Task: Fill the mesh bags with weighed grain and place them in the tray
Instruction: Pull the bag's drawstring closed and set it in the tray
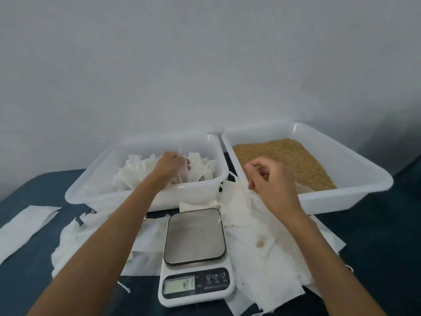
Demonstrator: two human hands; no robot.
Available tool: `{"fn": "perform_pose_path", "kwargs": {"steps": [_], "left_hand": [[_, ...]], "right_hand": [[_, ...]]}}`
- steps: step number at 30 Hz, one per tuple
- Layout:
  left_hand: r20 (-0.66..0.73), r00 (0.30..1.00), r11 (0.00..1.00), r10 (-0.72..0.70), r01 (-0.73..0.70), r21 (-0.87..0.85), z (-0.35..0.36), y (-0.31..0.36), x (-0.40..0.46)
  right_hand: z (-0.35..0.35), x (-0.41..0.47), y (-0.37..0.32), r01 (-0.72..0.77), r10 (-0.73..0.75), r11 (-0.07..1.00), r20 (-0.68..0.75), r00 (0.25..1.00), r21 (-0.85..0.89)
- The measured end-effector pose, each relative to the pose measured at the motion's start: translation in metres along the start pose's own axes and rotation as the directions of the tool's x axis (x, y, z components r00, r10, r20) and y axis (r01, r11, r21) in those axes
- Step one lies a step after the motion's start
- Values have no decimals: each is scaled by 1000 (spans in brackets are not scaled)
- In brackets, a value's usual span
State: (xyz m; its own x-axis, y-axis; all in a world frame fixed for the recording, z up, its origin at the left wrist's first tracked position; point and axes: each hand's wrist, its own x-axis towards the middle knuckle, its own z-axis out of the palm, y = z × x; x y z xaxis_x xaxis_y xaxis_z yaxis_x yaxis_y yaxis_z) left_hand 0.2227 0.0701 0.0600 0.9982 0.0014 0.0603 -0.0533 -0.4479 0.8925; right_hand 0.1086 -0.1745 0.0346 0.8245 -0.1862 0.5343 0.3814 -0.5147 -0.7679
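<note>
The left hand (169,164) is reaching into the left tray (91,185), its fingers curling round a white mesh bag (182,172) among the filled bags lying there. The scale (194,254) is sitting bare between the arms. The right hand (268,179) is hovering over the grain (296,156) in the right tray (364,169), fingers loosely curled; whether they are holding anything I cannot tell. Next, probably, taking an empty bag (255,258) from the counter (376,236).

Golden-brown grain (284,156) fills a translucent white tray (355,179); white mesh bags (141,172) lie in another white tray (91,190). A white scale (196,290), its platform silver-grey, sits on dark blue cloth (376,224).
</note>
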Motion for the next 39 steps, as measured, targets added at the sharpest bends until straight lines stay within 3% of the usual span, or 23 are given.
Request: {"fn": "perform_pose_path", "kwargs": {"steps": [2,4,7,9,12,14,19,21,22,24,25,27,29,34,36,39], "left_hand": [[-47,999,969,10,2,249,5,0,3],[-158,978,892,140,-56,449,8,6,-6],[-209,821,760,531,-352,547,24,4,-54],[-87,732,637,676,-522,567,34,-7,-93],[205,791,512,577,-545,663,44,-31,-122],[306,809,458,502,-549,699,45,-41,-123],[339,857,513,388,-506,694,49,-32,-104],[316,829,494,461,-536,684,52,-29,-104],[253,800,517,544,-557,650,52,-30,-107],[2,770,687,638,-570,450,49,-29,-116],[-109,788,780,606,-562,275,47,-28,-121],[-158,864,866,478,-494,-82,42,-25,-127],[-127,916,873,379,-400,-280,39,-25,-130],[-91,961,832,263,-274,-483,33,-43,-131],[-97,965,824,245,-260,-503,29,-50,-129],[-117,968,814,221,-249,-524,25,-54,-127]], "right_hand": [[-4,1,-3,-31,30,994,18,999,100],[-8,2,-4,-69,63,968,32,998,243],[-13,4,-3,-140,125,910,64,990,390],[-14,5,-3,-158,138,890,78,987,429],[-13,5,-2,-147,126,894,77,989,423],[-12,4,-2,-128,109,907,69,992,401],[-12,4,1,-115,91,914,79,993,389],[-12,4,1,-111,90,921,73,993,373],[-11,3,0,-86,77,934,41,996,347],[-8,-1,-6,41,-27,980,-73,997,195],[-4,-6,-12,124,-112,986,-108,988,113],[9,-19,-24,237,-230,967,-72,970,97],[24,-32,-32,209,-227,961,85,970,182],[36,-39,-26,-95,23,986,453,891,138],[37,-38,-25,-184,45,951,479,877,247],[40,-40,-26,-198,50,921,401,915,337]]}}
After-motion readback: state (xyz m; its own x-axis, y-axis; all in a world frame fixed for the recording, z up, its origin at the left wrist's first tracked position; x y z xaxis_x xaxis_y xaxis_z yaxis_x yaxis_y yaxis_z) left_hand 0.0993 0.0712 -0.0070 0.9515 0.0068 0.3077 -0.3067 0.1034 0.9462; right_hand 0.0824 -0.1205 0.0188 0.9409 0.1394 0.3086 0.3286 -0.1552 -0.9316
